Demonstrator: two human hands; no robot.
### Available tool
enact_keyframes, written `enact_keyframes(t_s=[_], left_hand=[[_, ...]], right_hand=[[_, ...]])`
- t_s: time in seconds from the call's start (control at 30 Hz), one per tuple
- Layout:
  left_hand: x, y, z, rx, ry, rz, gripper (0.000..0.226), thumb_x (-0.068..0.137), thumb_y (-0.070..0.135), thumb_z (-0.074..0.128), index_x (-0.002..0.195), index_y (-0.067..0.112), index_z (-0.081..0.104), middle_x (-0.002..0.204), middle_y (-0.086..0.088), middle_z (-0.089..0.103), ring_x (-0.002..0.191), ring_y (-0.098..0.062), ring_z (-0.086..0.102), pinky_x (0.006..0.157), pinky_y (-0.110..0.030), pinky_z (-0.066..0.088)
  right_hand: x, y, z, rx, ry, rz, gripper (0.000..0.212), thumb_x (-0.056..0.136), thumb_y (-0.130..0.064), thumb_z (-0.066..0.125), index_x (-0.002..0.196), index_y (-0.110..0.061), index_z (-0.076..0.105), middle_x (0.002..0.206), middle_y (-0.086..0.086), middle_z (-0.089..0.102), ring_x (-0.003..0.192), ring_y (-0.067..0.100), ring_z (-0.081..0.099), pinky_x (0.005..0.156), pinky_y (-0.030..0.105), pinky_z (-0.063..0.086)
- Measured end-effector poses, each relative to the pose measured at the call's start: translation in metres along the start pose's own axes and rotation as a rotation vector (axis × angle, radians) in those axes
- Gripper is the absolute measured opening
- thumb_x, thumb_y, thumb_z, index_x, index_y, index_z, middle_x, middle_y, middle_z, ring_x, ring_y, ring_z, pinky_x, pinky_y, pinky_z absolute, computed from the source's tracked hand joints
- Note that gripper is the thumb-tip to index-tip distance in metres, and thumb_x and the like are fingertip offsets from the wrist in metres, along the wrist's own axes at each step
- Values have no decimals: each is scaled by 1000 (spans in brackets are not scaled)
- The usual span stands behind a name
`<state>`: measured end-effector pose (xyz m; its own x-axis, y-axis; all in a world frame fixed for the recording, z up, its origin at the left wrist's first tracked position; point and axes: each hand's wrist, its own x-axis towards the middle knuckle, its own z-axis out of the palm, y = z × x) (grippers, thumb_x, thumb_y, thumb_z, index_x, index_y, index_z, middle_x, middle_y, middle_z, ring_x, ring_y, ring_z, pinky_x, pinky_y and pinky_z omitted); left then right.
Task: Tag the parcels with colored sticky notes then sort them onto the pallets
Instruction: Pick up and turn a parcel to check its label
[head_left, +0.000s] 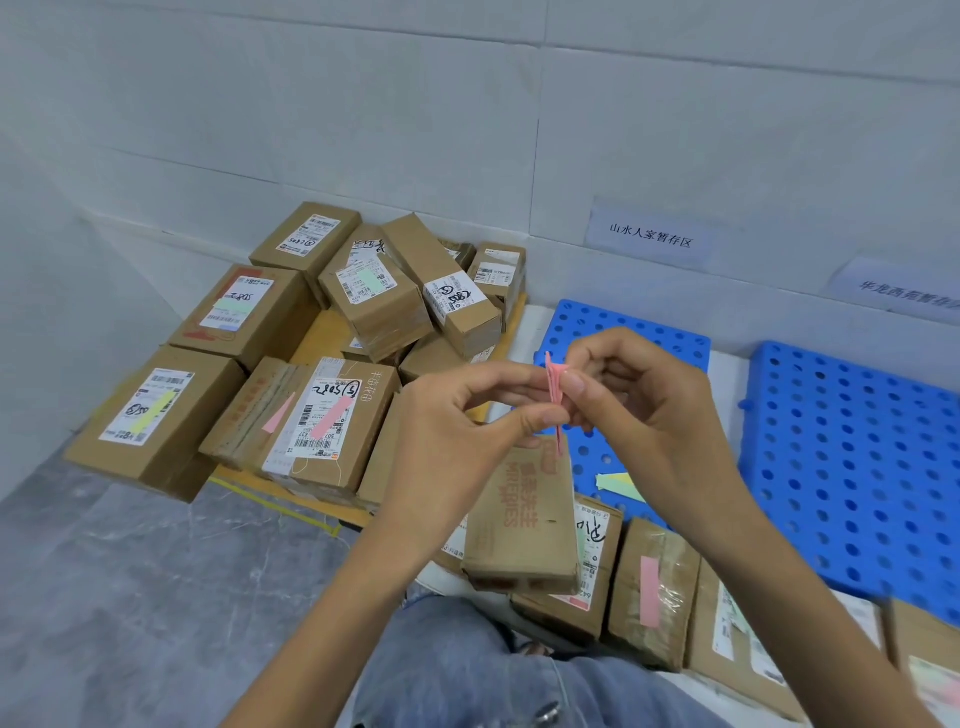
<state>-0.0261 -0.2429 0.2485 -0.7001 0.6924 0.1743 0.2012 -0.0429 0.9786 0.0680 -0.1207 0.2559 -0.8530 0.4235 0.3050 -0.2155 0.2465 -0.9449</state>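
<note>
My left hand (467, 415) and my right hand (639, 400) meet in mid-air, both pinching a small pad of pink sticky notes (555, 400) held edge-on between the fingertips. Just below the hands a brown parcel with red lettering (524, 525) lies on other parcels near my knee. A parcel tagged with a pink note (652, 592) lies to its right. On the left, a pile of cardboard parcels (311, 332) carries green, yellow and pink notes. Two blue perforated pallets (852, 457) lie on the right.
A yellowish board (322, 332) lies under the left pile. Loose yellow and green notes (621, 486) rest on the nearer blue pallet (623, 332). White wall signs (649, 234) hang behind the pallets. Grey floor (156, 597) spreads at lower left. My jeans-clad leg (457, 670) is at the bottom.
</note>
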Motion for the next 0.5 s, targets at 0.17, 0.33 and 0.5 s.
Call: enact_keyframes(t_s=[0.17,0.33,0.5], left_hand=[[0,1,1,8,-16,10,16,74,15,76,89,19,75,76,2,74,77,-16,72,60,-26,57],[0,5,2,-9,-22,22,20,70,25,73,89,19,74,75,2,74,75,-15,72,59,-25,57],[-1,3,3,-44,-34,-6,15,78,6,72,91,14,74,73,-2,74,74,-17,72,59,-25,57]], right_hand=[[1,0,-1,15,-27,11,5,87,-21,62,84,-16,63,74,-3,62,67,13,60,64,18,47],[3,-4,-5,-3,-62,25,13,83,-22,63,84,-9,65,72,-1,63,66,13,62,64,19,50],[4,-5,-9,-60,-94,10,15,84,-24,64,86,-9,65,70,3,64,63,21,63,65,33,55]])
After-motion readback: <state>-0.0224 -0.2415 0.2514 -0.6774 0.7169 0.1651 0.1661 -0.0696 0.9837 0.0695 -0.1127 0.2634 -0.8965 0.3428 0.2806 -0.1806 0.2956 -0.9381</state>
